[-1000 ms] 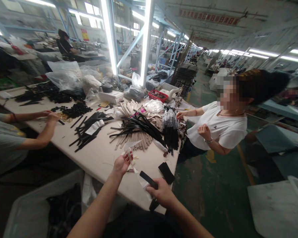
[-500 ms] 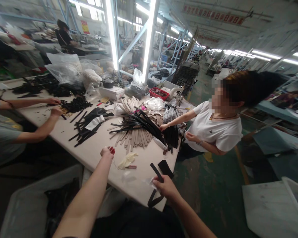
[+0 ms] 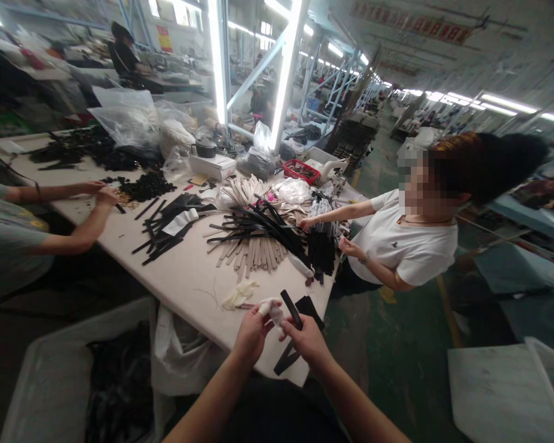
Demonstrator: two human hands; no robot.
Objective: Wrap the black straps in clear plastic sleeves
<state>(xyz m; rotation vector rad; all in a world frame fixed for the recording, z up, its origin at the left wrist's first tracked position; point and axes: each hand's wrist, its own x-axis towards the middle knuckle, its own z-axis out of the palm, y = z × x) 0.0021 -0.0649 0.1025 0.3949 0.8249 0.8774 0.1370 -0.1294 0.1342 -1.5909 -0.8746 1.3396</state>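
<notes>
Near the table's front corner, my right hand (image 3: 308,339) is closed around a black strap (image 3: 291,309), whose end sticks up past the fingers; a dark loop hangs below. My left hand (image 3: 252,335) is closed on a thin white cloth (image 3: 272,311), which reaches across to my right fingertips. Whether it is cloth or soft paper is hard to tell. A wider black piece (image 3: 310,311) lies just behind my right hand. Behind my left hand is a crumpled pale yellow cloth (image 3: 240,294). Farther back, black straps (image 3: 268,231) lie across fanned beige strips (image 3: 253,257).
A co-worker in a white shirt (image 3: 415,237) stands at the right, one hand at the straps. Another person's hands (image 3: 104,194) work at the left by small black pieces (image 3: 150,186). A red basket (image 3: 301,172) stands at the back; a white bin (image 3: 37,369) sits lower left.
My left hand has come right and down from over the table and now grips the white cloth beside my right hand. My right hand keeps hold of the black strap.
</notes>
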